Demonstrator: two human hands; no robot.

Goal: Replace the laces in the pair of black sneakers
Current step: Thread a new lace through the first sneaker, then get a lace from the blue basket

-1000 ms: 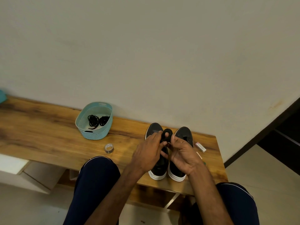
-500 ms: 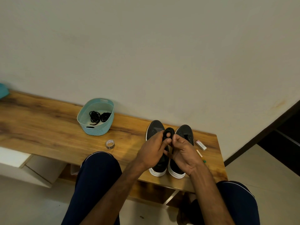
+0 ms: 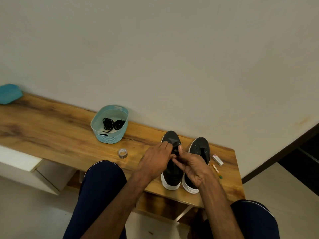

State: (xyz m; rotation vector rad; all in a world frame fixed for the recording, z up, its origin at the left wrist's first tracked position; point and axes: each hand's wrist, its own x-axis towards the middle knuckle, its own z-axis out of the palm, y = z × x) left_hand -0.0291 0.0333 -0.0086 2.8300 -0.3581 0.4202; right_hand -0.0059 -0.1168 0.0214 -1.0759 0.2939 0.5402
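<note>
Lower centre of the frame: a person's left hand and right hand meet over the black sneakers on the wooden surface, curled fingers pinching a black lace. More laces lie in a teal basket, centre left.

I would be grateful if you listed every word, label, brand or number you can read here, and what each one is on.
No text here can be read.
Tape roll: dark print on its band, too blurred to read.
Small white box: a red mark, too small to read.
Black sneakers: no brand mark shows.
</note>
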